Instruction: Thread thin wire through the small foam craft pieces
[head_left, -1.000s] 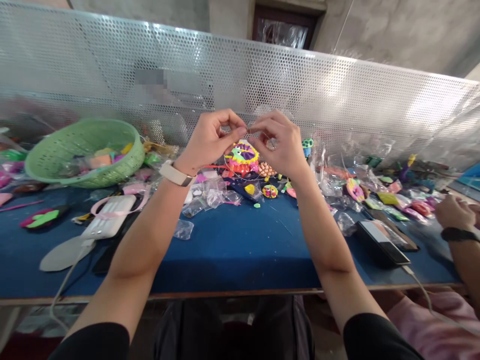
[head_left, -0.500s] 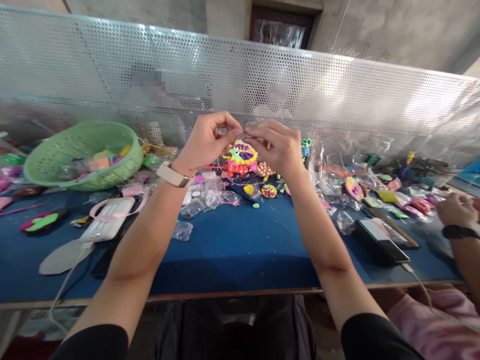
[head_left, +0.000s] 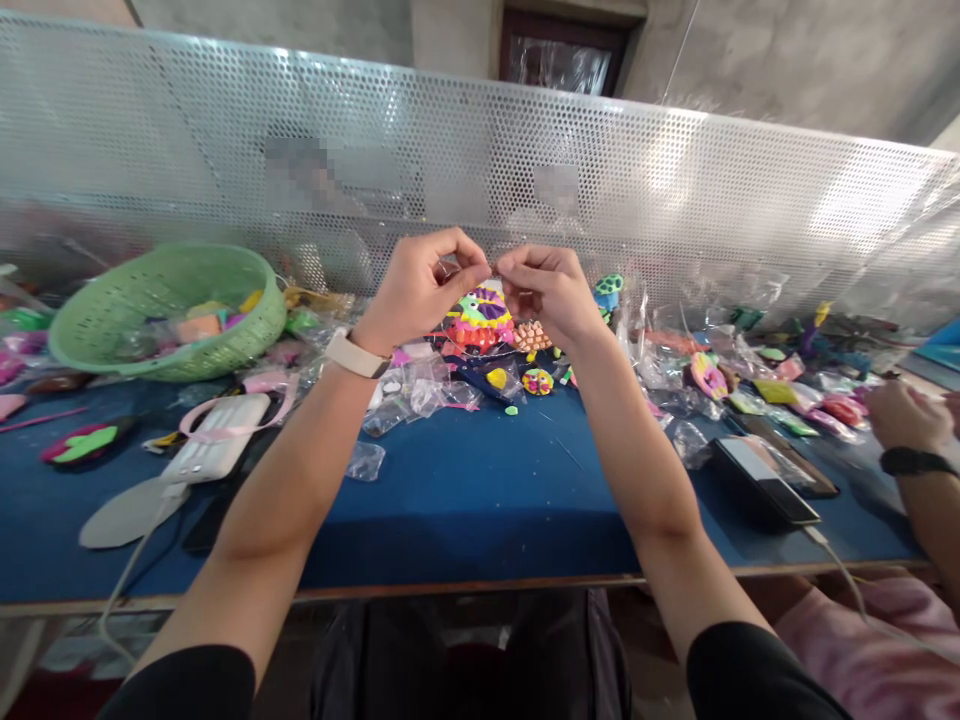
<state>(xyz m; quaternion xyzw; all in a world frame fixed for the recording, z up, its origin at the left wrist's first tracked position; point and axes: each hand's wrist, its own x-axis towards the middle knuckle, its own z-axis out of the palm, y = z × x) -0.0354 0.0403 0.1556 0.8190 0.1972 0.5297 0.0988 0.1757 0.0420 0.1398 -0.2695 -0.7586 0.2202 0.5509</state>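
Observation:
My left hand [head_left: 421,290] and my right hand [head_left: 548,292] are raised above the blue table [head_left: 465,500], fingertips pinched together and nearly touching. Between them is something thin and clear, too small to name. Just below and behind the hands lies a bright, multicoloured clay ornament [head_left: 481,318] with an orange scaly piece [head_left: 532,338] beside it. A pale watch [head_left: 355,353] is on my left wrist.
A green basket [head_left: 161,310] stands at the back left, a white power bank [head_left: 212,450] with cable in front of it. Small clear bags and colourful clay pieces litter the back. A phone [head_left: 761,478] lies right. Another person's hand [head_left: 904,418] works at the far right. A perforated metal screen [head_left: 675,200] closes the back.
My right hand has curled tighter and drawn closer to the left hand; both stay pinched at the same spot. The other person's hand has shifted slightly.

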